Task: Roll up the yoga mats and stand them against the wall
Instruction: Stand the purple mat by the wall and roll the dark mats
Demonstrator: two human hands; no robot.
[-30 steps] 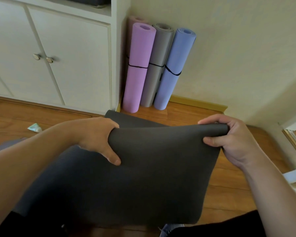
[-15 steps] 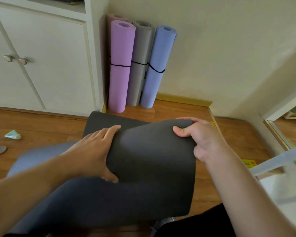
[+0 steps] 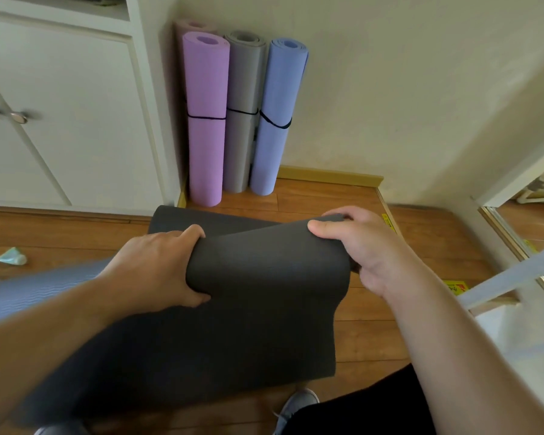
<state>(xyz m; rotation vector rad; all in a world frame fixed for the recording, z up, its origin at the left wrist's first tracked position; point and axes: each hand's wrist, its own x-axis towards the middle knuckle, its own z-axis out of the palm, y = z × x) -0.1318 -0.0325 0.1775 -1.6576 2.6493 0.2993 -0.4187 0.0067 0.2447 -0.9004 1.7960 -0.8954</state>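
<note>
Both hands, left hand (image 3: 157,265) and right hand (image 3: 363,246), fingers curled round dark mat (image 3: 264,293), apparently part-rolled

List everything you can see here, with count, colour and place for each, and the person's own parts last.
Rolled mats: four (one pink, mostly hidden), purple, grey, blue, upright in the corner.
Dark mat: one, charcoal, on the floor, near end curled.
Flat mat: one, blue-grey, left floor.
Cupboard: one, white, left.
Wrapper: one, pale green, left floor.
Shoe: one, grey, bottom.
Left hand: grips the curl's left end.
Right hand: grips its right end.
</note>
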